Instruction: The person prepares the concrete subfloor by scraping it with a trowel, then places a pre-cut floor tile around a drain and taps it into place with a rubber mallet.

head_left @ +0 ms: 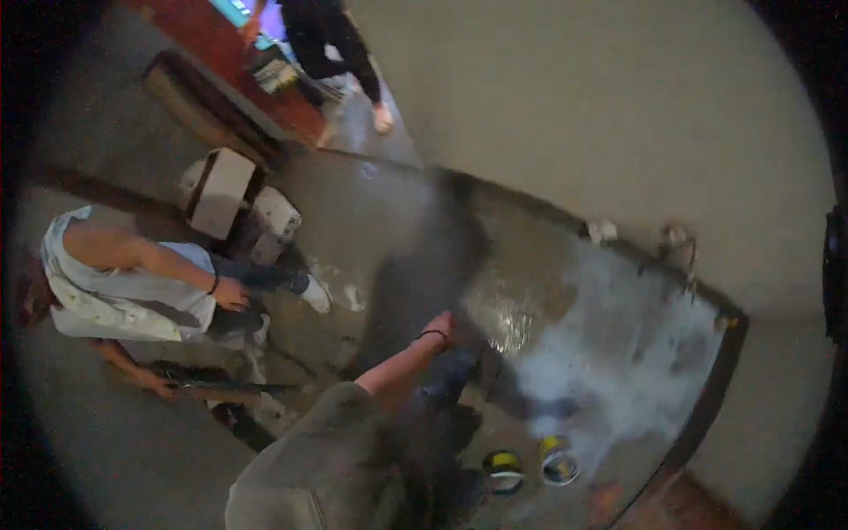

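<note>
Neither of my hands can be made out. At the lower edge a blurred reddish shape [605,502] shows, too smeared to name. Nearest to the lower middle stand two cans, a yellow-and-dark can [503,473] and a yellow-and-silver can [558,461]. A person in an olive shirt [309,468] bends in from the lower edge, one arm stretched over the wet floor [512,291]. That person's hand [444,329] has a dark band at the wrist, and its fingers are too blurred to read. A whitish wet patch [618,362] spreads over the floor at the right.
At left, a person in a white sleeveless top [132,283] holds a long dark rod [238,387]. Another barefoot person [327,44] stands by the doorway. Pale boxes [223,190] sit near the far left. A dark low edging [530,208] borders the pale wall [618,106].
</note>
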A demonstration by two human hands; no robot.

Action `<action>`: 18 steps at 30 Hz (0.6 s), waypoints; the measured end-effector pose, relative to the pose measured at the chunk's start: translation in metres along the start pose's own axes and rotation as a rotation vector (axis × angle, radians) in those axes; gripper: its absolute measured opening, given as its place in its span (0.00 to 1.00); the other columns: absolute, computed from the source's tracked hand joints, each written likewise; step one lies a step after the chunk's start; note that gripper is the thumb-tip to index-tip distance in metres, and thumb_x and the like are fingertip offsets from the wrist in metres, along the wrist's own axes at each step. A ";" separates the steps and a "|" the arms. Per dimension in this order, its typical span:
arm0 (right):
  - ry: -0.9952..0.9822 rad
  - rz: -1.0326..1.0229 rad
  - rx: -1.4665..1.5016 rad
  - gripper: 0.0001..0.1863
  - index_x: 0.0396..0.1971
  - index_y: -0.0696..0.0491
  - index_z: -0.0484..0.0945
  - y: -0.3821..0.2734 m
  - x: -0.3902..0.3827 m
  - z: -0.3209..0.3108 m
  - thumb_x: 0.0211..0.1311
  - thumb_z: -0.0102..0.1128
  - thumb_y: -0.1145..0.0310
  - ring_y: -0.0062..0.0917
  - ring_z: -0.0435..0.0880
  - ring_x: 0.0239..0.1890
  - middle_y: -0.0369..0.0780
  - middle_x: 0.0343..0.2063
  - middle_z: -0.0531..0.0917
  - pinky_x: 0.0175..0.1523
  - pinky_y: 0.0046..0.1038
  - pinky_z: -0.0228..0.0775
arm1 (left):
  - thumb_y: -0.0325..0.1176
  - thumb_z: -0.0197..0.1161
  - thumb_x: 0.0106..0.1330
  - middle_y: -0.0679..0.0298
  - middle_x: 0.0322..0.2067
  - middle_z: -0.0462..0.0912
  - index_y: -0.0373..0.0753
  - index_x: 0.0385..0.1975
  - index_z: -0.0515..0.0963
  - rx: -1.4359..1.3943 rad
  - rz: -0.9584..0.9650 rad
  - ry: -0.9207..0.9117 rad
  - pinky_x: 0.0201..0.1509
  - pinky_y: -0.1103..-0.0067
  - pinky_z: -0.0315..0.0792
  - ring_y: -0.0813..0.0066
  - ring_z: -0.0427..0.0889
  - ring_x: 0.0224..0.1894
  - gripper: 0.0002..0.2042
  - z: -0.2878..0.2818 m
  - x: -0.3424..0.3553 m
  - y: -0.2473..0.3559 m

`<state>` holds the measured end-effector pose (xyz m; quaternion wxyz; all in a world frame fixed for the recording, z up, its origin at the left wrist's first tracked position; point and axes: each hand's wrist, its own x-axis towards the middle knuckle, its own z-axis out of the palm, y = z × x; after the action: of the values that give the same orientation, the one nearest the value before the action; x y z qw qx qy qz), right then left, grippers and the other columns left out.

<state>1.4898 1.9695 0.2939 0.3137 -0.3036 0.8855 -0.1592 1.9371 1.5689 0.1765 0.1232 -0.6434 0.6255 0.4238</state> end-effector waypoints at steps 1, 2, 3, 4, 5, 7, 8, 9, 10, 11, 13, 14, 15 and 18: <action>-0.016 -0.026 -0.162 0.11 0.32 0.55 0.74 -0.013 0.017 0.009 0.52 0.59 0.64 0.37 0.76 0.38 0.42 0.33 0.78 0.44 0.34 0.68 | 0.39 0.63 0.56 0.50 0.49 0.78 0.38 0.52 0.73 0.055 -0.056 -0.030 0.54 0.66 0.71 0.51 0.76 0.53 0.23 -0.037 0.007 -0.004; -0.023 -0.062 -0.296 0.11 0.29 0.56 0.74 -0.026 0.029 0.013 0.51 0.60 0.64 0.38 0.76 0.36 0.43 0.31 0.78 0.42 0.35 0.68 | 0.38 0.61 0.57 0.50 0.50 0.78 0.39 0.54 0.73 0.117 -0.099 -0.084 0.54 0.65 0.71 0.51 0.77 0.52 0.23 -0.067 0.013 -0.008; -0.021 -0.122 -0.425 0.11 0.26 0.56 0.74 -0.037 0.050 0.014 0.49 0.60 0.64 0.40 0.76 0.34 0.44 0.29 0.78 0.40 0.36 0.68 | 0.37 0.61 0.57 0.51 0.51 0.78 0.40 0.55 0.72 0.128 -0.082 -0.094 0.55 0.65 0.71 0.51 0.77 0.52 0.23 -0.094 0.013 -0.005; 0.019 -0.182 -0.530 0.11 0.23 0.57 0.73 -0.051 0.068 0.004 0.47 0.61 0.65 0.41 0.76 0.32 0.45 0.26 0.77 0.39 0.37 0.69 | 0.36 0.60 0.58 0.51 0.51 0.78 0.41 0.56 0.72 0.137 -0.033 -0.114 0.55 0.65 0.72 0.51 0.77 0.52 0.24 -0.127 0.013 0.019; 0.026 -0.310 -0.585 0.11 0.20 0.57 0.73 -0.080 0.103 0.005 0.46 0.61 0.65 0.43 0.76 0.30 0.46 0.24 0.77 0.37 0.38 0.69 | 0.36 0.60 0.58 0.51 0.51 0.78 0.41 0.56 0.72 0.100 -0.064 -0.097 0.55 0.65 0.72 0.51 0.77 0.52 0.24 -0.140 0.024 -0.008; 0.081 -0.543 -0.598 0.12 0.14 0.59 0.73 -0.141 0.148 0.033 0.42 0.62 0.66 0.45 0.76 0.26 0.48 0.19 0.77 0.34 0.39 0.70 | 0.37 0.63 0.57 0.53 0.51 0.78 0.43 0.57 0.71 0.136 -0.108 -0.130 0.56 0.65 0.71 0.52 0.77 0.53 0.25 -0.152 0.068 -0.061; 0.097 -0.544 -0.550 0.12 0.13 0.59 0.72 -0.177 0.170 0.041 0.40 0.62 0.66 0.45 0.76 0.26 0.48 0.20 0.76 0.34 0.40 0.69 | 0.37 0.63 0.57 0.53 0.51 0.78 0.43 0.57 0.71 0.109 -0.102 -0.133 0.56 0.65 0.71 0.52 0.77 0.53 0.25 -0.174 0.077 -0.052; 0.113 -0.544 -0.502 0.12 0.12 0.59 0.71 -0.212 0.194 0.044 0.37 0.62 0.66 0.45 0.75 0.26 0.48 0.20 0.76 0.34 0.40 0.69 | 0.40 0.65 0.56 0.53 0.54 0.75 0.43 0.59 0.69 0.103 -0.107 -0.183 0.58 0.66 0.70 0.53 0.75 0.55 0.29 -0.203 0.093 -0.043; 0.034 -0.479 -0.529 0.12 0.17 0.59 0.74 -0.243 0.212 0.051 0.40 0.63 0.65 0.43 0.78 0.28 0.48 0.23 0.78 0.35 0.38 0.71 | 0.44 0.67 0.55 0.53 0.57 0.73 0.43 0.61 0.66 0.103 -0.113 -0.222 0.61 0.66 0.68 0.54 0.73 0.58 0.33 -0.222 0.100 -0.046; -0.071 -0.427 -0.566 0.13 0.21 0.59 0.76 -0.283 0.247 0.051 0.43 0.63 0.63 0.41 0.81 0.31 0.48 0.26 0.81 0.35 0.36 0.72 | 0.47 0.68 0.53 0.54 0.59 0.70 0.43 0.63 0.63 -0.071 -0.070 -0.111 0.62 0.66 0.66 0.55 0.70 0.60 0.37 -0.227 0.105 -0.052; -0.471 -0.136 0.018 0.18 0.33 0.59 0.78 -0.384 0.272 0.065 0.49 0.63 0.60 0.38 0.82 0.38 0.47 0.32 0.83 0.39 0.35 0.74 | 0.51 0.70 0.51 0.54 0.62 0.67 0.43 0.65 0.60 -0.260 -0.066 0.010 0.64 0.66 0.65 0.56 0.67 0.63 0.42 -0.256 0.117 -0.074; -0.554 -0.005 0.196 0.20 0.37 0.59 0.79 -0.410 0.289 0.062 0.51 0.63 0.58 0.38 0.83 0.40 0.47 0.35 0.84 0.41 0.34 0.75 | 0.53 0.70 0.49 0.54 0.63 0.64 0.43 0.66 0.58 -0.284 -0.105 -0.011 0.65 0.66 0.63 0.56 0.65 0.64 0.45 -0.289 0.131 -0.052; -0.620 0.040 0.253 0.19 0.38 0.59 0.78 -0.434 0.313 0.072 0.52 0.62 0.59 0.37 0.83 0.40 0.47 0.35 0.84 0.41 0.34 0.75 | 0.55 0.71 0.48 0.54 0.65 0.62 0.42 0.67 0.56 -0.303 -0.162 -0.017 0.67 0.66 0.61 0.56 0.62 0.66 0.48 -0.321 0.142 -0.044; -0.695 -0.171 -0.147 0.18 0.43 0.58 0.77 -0.467 0.412 0.144 0.57 0.59 0.61 0.36 0.83 0.39 0.47 0.36 0.84 0.42 0.36 0.75 | 0.54 0.68 0.52 0.54 0.65 0.62 0.42 0.67 0.56 -0.247 -0.138 0.117 0.66 0.67 0.62 0.55 0.62 0.66 0.44 -0.383 0.178 -0.074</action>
<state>1.5332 1.3363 0.2174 0.5588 -0.4343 0.7064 -0.0083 2.1294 1.1945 0.2582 0.0352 -0.7187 0.5291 0.4497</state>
